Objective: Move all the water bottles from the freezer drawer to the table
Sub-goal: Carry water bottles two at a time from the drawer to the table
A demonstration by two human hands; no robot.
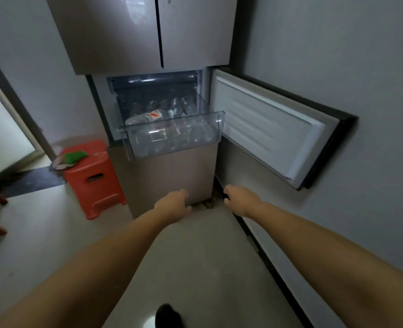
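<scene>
Reach step: our left hand (174, 201) and right hand (239, 198), loosely curled, empty, below the freezer drawer (172, 136). Next: lift toward 12 o'clock, grasp the red-labelled bottle (148, 117).

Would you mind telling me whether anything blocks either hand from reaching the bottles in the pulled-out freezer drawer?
Nothing visible does. The freezer door is swung open to the right, the clear drawer is pulled out and open on top, and the water bottles lie exposed inside. The left hand and right hand are below it, holding nothing.
</scene>
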